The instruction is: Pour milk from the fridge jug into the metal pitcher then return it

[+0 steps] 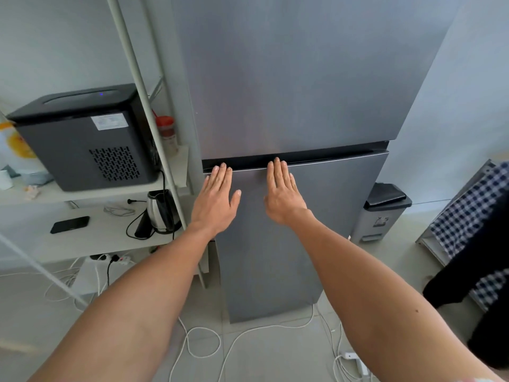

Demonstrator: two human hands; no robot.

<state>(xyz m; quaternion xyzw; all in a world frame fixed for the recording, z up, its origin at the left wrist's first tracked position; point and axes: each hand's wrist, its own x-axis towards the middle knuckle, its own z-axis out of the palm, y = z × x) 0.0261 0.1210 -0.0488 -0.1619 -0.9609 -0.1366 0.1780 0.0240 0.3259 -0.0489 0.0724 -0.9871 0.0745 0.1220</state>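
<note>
1. Two bare hands lie flat against the grey fridge (297, 106), whose doors are both shut.
2. Left hand (214, 199): fingers spread and straight, grasping nothing, tips at the top edge of the fridge's lower door (275, 244).
3. Right hand (283, 194): likewise flat and empty, fingertips reaching the dark handle gap between the fridge's doors.
4. Milk jug and metal pitcher cannot be seen.
5. Left of the fridge, a white shelf rack (91, 194) carries a black ice maker (82, 139); a steel kettle (161, 212) stands one shelf lower.
6. Right of the fridge stands a grey pedal bin (382, 213).
</note>
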